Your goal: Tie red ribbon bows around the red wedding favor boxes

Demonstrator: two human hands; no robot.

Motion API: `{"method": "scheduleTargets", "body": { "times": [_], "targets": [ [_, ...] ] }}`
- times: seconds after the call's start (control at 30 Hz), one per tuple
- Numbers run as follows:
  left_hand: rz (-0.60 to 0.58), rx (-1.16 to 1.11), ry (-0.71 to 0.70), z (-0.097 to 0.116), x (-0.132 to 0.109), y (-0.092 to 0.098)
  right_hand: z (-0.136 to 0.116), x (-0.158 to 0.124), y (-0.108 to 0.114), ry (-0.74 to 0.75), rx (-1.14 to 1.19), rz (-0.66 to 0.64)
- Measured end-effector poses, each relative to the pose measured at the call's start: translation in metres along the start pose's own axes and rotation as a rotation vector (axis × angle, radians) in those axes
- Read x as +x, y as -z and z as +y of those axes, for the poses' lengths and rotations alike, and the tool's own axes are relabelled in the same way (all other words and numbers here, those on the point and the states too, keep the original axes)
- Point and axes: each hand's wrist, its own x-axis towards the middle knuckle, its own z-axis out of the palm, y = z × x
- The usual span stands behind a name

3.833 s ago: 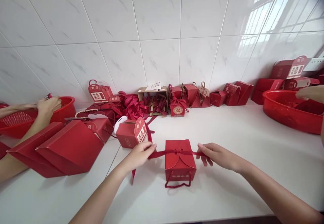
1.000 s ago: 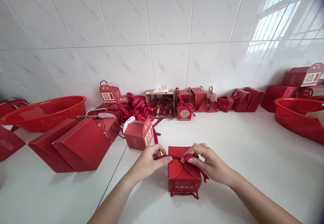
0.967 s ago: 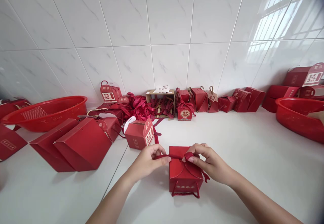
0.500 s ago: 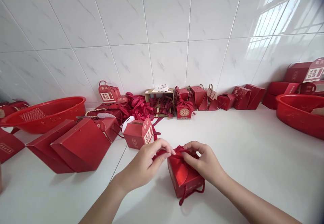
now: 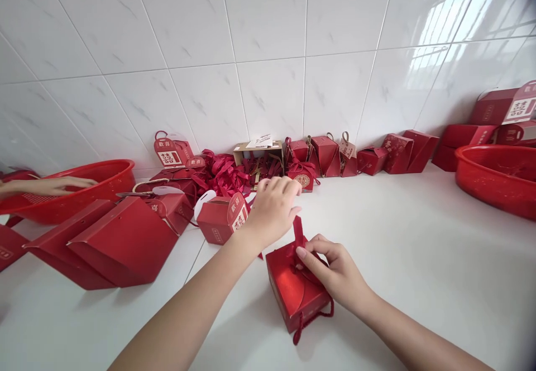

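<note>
A small red gift box [image 5: 293, 293] with a rope handle sits tilted on the white counter [image 5: 419, 259] in front of me. A dark red ribbon [image 5: 298, 231] rises from its top. My left hand [image 5: 274, 209] is raised above the box with its fingers curled, pinching the ribbon's upper end. My right hand [image 5: 335, 273] rests on the box top and pinches the ribbon at its base against the flaps.
Another person's hand [image 5: 46, 185] lies in a red basket [image 5: 104, 178] at the left. Large red boxes [image 5: 117, 242] and a small tagged box [image 5: 220, 219] lie nearby. A ribbon pile [image 5: 221, 171], a cardboard box [image 5: 257, 153], more gift boxes [image 5: 330, 156] line the wall. Another red basket [image 5: 498, 178] sits right.
My left hand has lifted up and away from the box, drawing the ribbon upward. The box has tilted and turned under my right hand. A person's hand has come into the left basket.
</note>
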Motion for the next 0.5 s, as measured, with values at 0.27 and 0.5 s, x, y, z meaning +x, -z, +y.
{"method": "scheduleTargets", "body": {
  "times": [0.27, 0.5],
  "targets": [
    [-0.262, -0.559, 0.186, 0.002, -0.051, 0.009, 0.001, 0.0, 0.003, 0.02, 0.011, 0.049],
    [-0.018, -0.712, 0.26, 0.001, -0.076, -0.02, 0.006, -0.002, -0.003, -0.003, 0.143, 0.139]
  ]
}}
